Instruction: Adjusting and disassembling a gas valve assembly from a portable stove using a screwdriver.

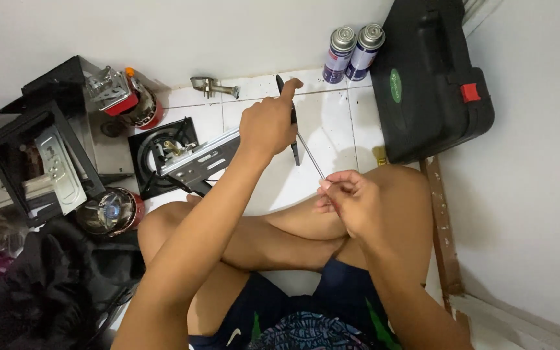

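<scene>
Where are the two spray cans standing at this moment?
In the head view the two spray cans stand upright at the top, right of centre, against the white wall, just left of the black carrying case.

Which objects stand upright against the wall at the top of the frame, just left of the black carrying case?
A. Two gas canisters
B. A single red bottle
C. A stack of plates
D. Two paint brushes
A: two gas canisters with metal tops stand side by side on the tiled floor, touching the wall beside the black carrying case.
</scene>
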